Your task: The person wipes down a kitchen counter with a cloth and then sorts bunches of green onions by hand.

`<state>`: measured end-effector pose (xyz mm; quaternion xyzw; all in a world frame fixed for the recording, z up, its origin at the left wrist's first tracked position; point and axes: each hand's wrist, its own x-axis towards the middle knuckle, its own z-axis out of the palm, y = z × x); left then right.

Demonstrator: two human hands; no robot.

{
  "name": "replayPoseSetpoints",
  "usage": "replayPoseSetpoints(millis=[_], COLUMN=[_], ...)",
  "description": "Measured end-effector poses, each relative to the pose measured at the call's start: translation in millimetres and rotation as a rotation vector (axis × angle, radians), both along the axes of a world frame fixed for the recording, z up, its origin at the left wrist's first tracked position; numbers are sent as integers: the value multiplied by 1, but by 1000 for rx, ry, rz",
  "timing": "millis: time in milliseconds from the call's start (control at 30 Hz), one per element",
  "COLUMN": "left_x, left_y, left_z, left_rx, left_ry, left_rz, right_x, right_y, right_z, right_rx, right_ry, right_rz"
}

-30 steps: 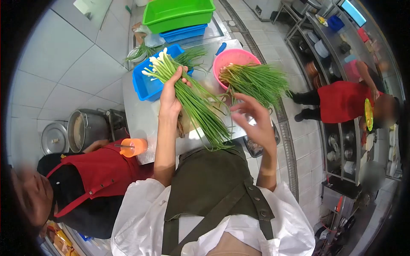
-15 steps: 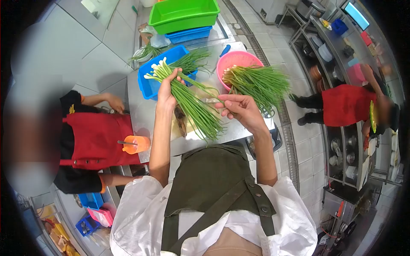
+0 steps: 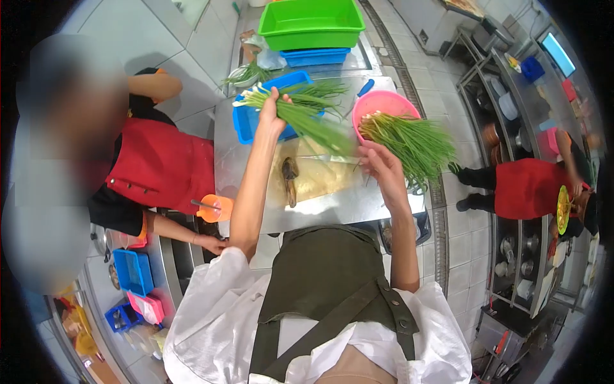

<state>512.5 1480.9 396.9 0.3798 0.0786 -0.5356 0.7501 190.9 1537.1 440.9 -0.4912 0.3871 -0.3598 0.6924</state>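
My left hand [image 3: 272,116] is closed round a bunch of scallions [image 3: 307,123], white ends to the upper left. It is raised by the blue basin [image 3: 244,127], where more scallions lie; the green tips are blurred. My right hand [image 3: 385,169] is near those tips, below the pink bowl [image 3: 387,102], fingers loosely stretched and seemingly empty. A second bundle of scallions [image 3: 412,144] rests in the pink bowl and spills over its right side. Below my left hand, a long dark brown object [image 3: 290,182] lies on a yellowish cutting board [image 3: 326,182].
A blue-handled tool [image 3: 365,88] lies beside the pink bowl. At the far end stands a green tub [image 3: 311,32] over a blue one. An orange cup [image 3: 215,208] sits at the table's left edge, near a person in a red apron [image 3: 163,153]. Another person [image 3: 527,187] stands at right.
The bunch in my left hand has swung up and left, uncovering the cutting board. My right hand has come away from the leaves. The person at left has raised one arm.
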Motion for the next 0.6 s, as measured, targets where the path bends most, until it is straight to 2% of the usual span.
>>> replayPoseSetpoints(millis=[100, 200, 233, 267, 300, 367, 467, 567, 600], left_x=[7, -6, -12, -21, -33, -49, -65, -74, -76], left_y=[2, 30, 40, 49, 56, 67, 77, 83, 84], left_z=[-34, -33, -19, -7, 4, 27, 48, 60, 62], left_rx=[64, -17, -84, -73, -199, -367, -388, -368, -354], left_ry=[-9, 73, 200, 210, 184, 143, 74, 28, -18], left_rz=[0, -112, -168, -167, -172, -190, -153, -151, -146], right_x=[-2, -6, -5, -2, 5, 13, 27, 34, 36], right_y=[5, 7, 6, 3, 3, 4, 11, 21, 21], right_z=[3, 1, -2, -3, 1, 15, 25, 58, 52], right_rx=[-29, -19, -156, -296, -310, -344, -386, -533, -534], right_ry=[45, 46, 60, 73, -13, 55, 120, 274, 275], right_rz=[-71, -140, -173, -201, -205, -151, -111, 86, 86])
